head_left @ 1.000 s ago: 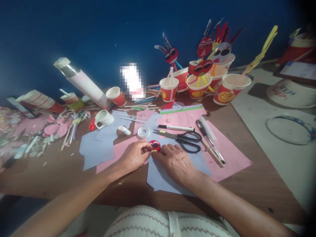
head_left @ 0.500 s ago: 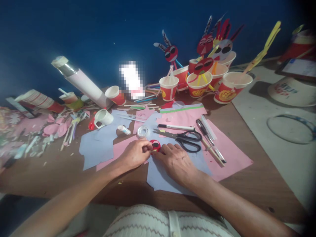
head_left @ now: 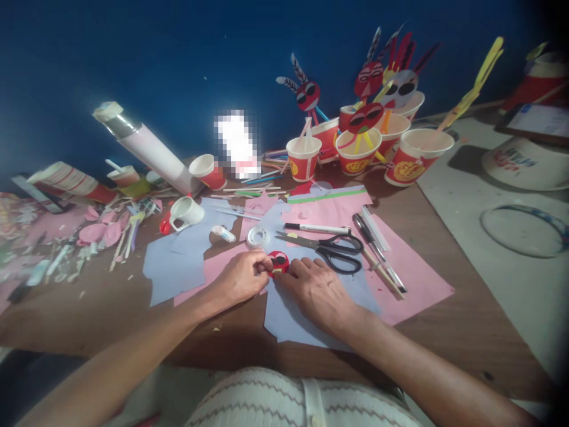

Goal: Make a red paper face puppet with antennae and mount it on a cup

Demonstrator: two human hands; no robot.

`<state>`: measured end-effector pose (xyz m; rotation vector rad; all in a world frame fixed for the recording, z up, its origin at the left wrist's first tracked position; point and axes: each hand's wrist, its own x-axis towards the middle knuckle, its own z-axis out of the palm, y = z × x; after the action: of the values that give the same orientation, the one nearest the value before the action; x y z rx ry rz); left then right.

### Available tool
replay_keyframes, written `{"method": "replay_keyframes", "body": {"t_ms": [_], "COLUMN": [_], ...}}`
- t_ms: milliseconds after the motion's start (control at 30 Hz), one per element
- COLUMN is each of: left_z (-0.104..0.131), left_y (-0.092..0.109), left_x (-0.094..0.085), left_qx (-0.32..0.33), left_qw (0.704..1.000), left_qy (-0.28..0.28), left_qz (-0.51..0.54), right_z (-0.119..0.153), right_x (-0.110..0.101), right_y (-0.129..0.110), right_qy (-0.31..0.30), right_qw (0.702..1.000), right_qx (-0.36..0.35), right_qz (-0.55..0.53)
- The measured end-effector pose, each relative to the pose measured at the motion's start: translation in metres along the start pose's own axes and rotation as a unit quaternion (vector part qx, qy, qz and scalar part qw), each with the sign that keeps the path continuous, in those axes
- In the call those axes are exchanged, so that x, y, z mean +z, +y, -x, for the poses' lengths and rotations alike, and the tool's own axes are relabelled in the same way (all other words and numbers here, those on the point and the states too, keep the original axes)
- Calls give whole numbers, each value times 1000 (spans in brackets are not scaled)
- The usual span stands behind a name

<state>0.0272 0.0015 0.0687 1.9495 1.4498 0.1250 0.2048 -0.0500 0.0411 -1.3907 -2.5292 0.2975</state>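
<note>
A small round red paper face (head_left: 280, 258) with black eyes lies between my hands on a pale blue paper sheet (head_left: 306, 326). My left hand (head_left: 244, 276) is closed in a pinch at the face's left edge. Fingers of my right hand (head_left: 317, 290) are curled and press the face's lower right edge, and the fingertips are partly hidden. Just beyond are a tape roll (head_left: 257, 237), black-handled scissors (head_left: 340, 246) and a white marker (head_left: 317, 229).
Paper cups, one of them a red and white cup (head_left: 304, 160), hold finished paper faces at the back right. Pens, including a black pen (head_left: 380, 252), lie on pink paper (head_left: 422, 290). A white mug (head_left: 186, 213) and a glue bottle (head_left: 223, 233) stand left of centre.
My left fingertips have shifted slightly left, so both eyes of the red paper face now show. My right hand has hardly moved.
</note>
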Motion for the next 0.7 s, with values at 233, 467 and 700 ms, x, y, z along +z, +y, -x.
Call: {"method": "replay_keyframes", "body": {"t_ms": [233,467,700], "left_z": [0,-1,-3], "left_y": [-1,0,-3], "left_x": [1,-1,1], "left_qx": [-17,-7,9], "left_qw": [1000,1000,1000], "left_qy": [9,1,-9], "left_qz": [23,24,14], "right_z": [0,0,0], "right_x": [2,2,1], "right_y": [2,2,1], "right_qy": [12,9,7], "right_qw": [1000,1000,1000], "right_qx": [-3,-3,-4], "right_qz": [5,4,5]}}
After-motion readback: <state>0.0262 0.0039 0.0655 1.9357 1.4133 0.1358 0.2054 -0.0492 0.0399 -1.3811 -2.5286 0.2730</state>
